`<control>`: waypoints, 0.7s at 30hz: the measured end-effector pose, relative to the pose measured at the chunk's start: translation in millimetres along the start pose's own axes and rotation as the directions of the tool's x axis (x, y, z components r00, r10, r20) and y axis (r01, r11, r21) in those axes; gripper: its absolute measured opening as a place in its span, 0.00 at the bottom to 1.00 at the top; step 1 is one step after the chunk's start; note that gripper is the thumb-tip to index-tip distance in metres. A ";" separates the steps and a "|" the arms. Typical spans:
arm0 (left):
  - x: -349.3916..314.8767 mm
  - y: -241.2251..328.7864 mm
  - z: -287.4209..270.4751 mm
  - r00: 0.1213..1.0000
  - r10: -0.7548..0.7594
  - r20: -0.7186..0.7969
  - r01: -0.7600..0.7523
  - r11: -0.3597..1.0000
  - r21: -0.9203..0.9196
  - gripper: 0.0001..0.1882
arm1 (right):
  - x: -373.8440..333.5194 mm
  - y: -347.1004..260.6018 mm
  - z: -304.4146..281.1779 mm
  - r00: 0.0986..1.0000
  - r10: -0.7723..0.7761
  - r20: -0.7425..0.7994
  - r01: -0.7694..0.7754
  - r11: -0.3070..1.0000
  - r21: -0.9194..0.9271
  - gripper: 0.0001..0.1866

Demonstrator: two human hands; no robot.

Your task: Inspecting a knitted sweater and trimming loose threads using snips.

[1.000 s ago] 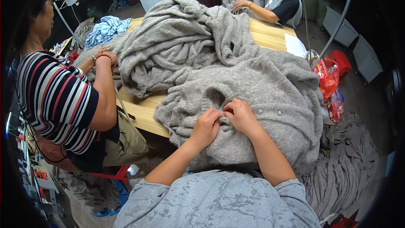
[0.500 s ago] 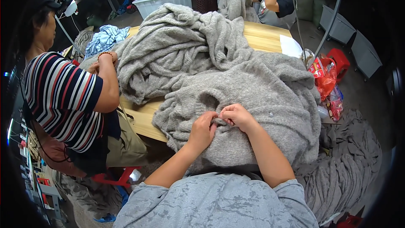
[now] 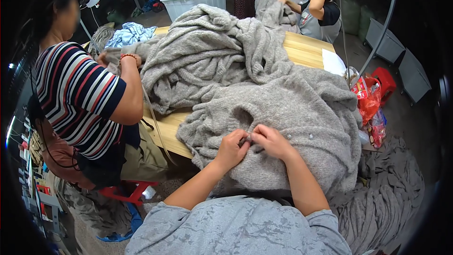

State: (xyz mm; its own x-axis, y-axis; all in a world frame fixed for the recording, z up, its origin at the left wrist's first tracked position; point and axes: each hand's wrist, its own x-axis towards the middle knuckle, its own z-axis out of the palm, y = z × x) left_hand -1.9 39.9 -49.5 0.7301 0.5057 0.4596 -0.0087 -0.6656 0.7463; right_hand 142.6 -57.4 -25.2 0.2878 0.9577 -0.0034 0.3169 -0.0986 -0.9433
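A fluffy grey knitted cardigan (image 3: 292,104) lies in front of me on the table, with a dark neck-like opening (image 3: 243,117) just beyond my hands. My left hand (image 3: 233,148) is closed, pinching the knit edge between thumb and fingers. Right beside it my right hand (image 3: 271,142) pinches the same edge, fingertips nearly meeting the left ones. What sits between the fingertips is too small to make out. Along the edge to the right of my right hand show two small shiny buttons (image 3: 300,136). Beyond the cardigan rises a heap of similar grey knitwear (image 3: 203,52).
A co-worker in a striped shirt (image 3: 80,85) sits close on my left, handling grey knit. Two other people are at the far end of the wooden table (image 3: 306,47). Red plastic bags (image 3: 370,99) hang at the right; grey knitwear (image 3: 387,193) piles on the floor.
My hands still pinch the edge, now with fingertips closer together. A second button has come into sight beside my right hand. The co-worker's hands at left have shifted; the whole view has swung slightly.
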 end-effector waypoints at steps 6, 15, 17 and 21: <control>1.4 -3.8 -0.9 0.973 -0.223 0.065 0.230 0.962 -0.146 0.05 | -7.7 1.1 6.1 0.947 -0.300 -0.117 0.249 0.912 -0.326 0.10; 2.9 -18.6 1.1 0.937 -0.280 0.210 0.350 0.771 -0.532 0.03 | -6.3 -0.8 8.4 0.931 -0.337 -0.144 0.256 0.879 -0.403 0.07; 4.4 -15.9 1.3 0.928 -0.287 0.237 0.372 0.737 -0.564 0.02 | -4.9 -2.2 7.1 0.935 -0.292 -0.200 0.204 0.907 -0.368 0.06; 6.2 -8.7 0.6 0.941 -0.264 0.210 0.337 0.730 -0.595 0.04 | 3.7 2.8 -5.8 0.992 0.065 -0.107 -0.059 0.997 0.055 0.06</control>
State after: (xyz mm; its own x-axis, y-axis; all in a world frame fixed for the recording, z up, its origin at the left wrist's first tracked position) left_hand 3.1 48.5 -53.4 0.8328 0.5370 0.1344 -0.1664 0.0114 0.9860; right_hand 149.8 -55.8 -26.0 0.4033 0.9146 -0.0291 0.2491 -0.1403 -0.9583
